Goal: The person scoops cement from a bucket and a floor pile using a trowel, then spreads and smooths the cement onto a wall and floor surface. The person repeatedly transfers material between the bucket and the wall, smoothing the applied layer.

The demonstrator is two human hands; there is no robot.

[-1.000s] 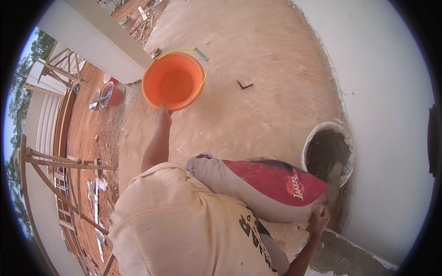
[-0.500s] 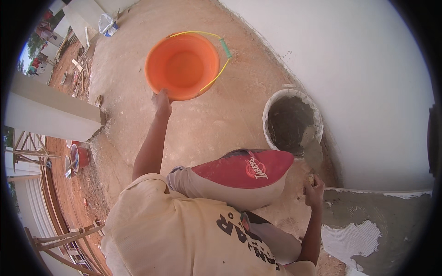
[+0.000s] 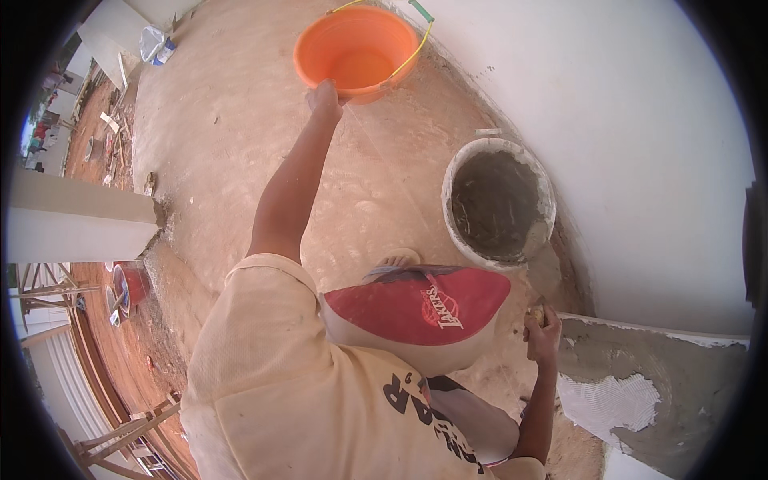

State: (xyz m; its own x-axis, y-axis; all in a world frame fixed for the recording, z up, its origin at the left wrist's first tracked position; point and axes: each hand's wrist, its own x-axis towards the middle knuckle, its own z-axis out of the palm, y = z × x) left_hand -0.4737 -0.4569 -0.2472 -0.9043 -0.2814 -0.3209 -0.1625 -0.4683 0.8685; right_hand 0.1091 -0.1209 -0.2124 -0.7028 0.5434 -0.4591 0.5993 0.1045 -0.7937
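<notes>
My left hand is closed on the near rim of an orange bucket, well out in front of me. The bucket has a yellow wire handle with a green grip, and its mouth faces me; I see nothing in it. At my lower right, my right hand is closed around the short handle of a trowel. Its blade blends into grey mortar, so its outline is unclear. Just beyond that hand stands a pale round tub with wet grey mortar inside.
A white wall runs along the right. Beside my right forearm is a grey-plastered surface with a scored white patch. At left stand a white pillar and a red bucket; a white-and-blue bucket sits farther off.
My left hand has carried the orange bucket farther away and to the right, toward the wall. My right hand stays nearly in place. The view has shifted slightly.
</notes>
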